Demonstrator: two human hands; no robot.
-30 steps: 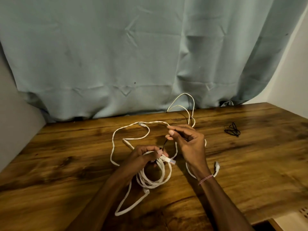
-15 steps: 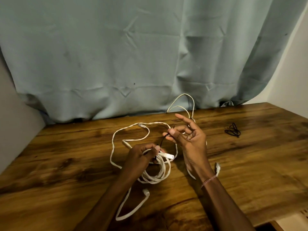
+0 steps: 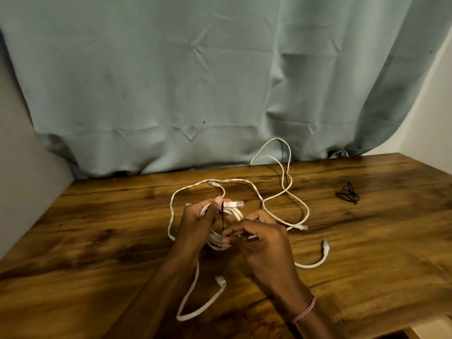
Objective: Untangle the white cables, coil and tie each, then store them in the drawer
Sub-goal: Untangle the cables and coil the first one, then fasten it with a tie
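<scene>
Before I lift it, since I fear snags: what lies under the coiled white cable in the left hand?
Under the coiled white cable shows the brown wooden table. The left hand and right hand cover the rest.

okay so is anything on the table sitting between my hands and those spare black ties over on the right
Nothing visible does. The right hand and left hand hold the coiled white cable mid-table; the black ties lie far right. Between them is bare wooden table, with only loose white cable ends lying flat nearer you.
</scene>
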